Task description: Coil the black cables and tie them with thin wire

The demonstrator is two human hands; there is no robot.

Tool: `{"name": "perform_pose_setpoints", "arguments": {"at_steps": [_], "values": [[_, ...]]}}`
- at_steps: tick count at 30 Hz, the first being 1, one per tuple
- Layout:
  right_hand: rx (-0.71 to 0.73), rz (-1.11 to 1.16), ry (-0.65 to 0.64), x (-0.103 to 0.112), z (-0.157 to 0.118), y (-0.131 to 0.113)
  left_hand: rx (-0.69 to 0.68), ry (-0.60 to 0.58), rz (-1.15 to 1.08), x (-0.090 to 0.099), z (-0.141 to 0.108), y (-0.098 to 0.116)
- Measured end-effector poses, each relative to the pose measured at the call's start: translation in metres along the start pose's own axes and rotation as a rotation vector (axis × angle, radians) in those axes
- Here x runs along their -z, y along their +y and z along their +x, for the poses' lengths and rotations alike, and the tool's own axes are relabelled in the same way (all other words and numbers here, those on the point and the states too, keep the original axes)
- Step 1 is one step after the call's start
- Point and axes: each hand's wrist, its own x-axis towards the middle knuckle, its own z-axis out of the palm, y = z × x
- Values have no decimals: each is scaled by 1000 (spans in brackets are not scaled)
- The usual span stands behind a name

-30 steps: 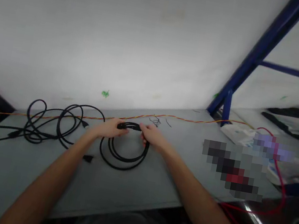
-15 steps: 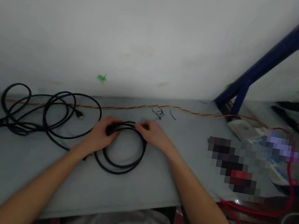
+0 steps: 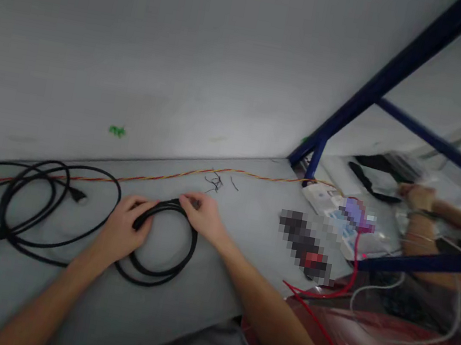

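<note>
A black cable coil (image 3: 192,249) rests on the grey table (image 3: 229,279) in front of me. My left hand (image 3: 125,228) is wrapped round the upper left of the coil, where several strands run bundled together. At the coil's top right, my right hand (image 3: 201,212) pinches the same strands between thumb and fingers. More black cable (image 3: 6,204) lies in loose loops to the left, with a connector (image 3: 77,194) near its upper right side.
A twisted red-yellow wire (image 3: 176,175) runs along the wall. Short black ties (image 3: 215,182) lie behind the coil. Blurred-out items (image 3: 304,245), a blue frame (image 3: 357,109) and red cable (image 3: 352,277) are at right. Another person's hands (image 3: 419,200) work beyond the frame.
The view has turned to the right, bringing the other person's hands into sight. Both my hands remain on the coil, the right one a little nearer the left.
</note>
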Motion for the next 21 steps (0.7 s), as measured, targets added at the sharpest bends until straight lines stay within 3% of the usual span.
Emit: {"name": "perform_pose_setpoints", "arguments": {"at_steps": [8,13,21], "values": [[133,-61,76,-2,7,3,-66,118,160,-5,0,-5],[172,-263,127,-5,4,-2,-42,177,262,-1,3,-6],[114,-525,65,11,4,-4,118,31,428,11,7,11]]}}
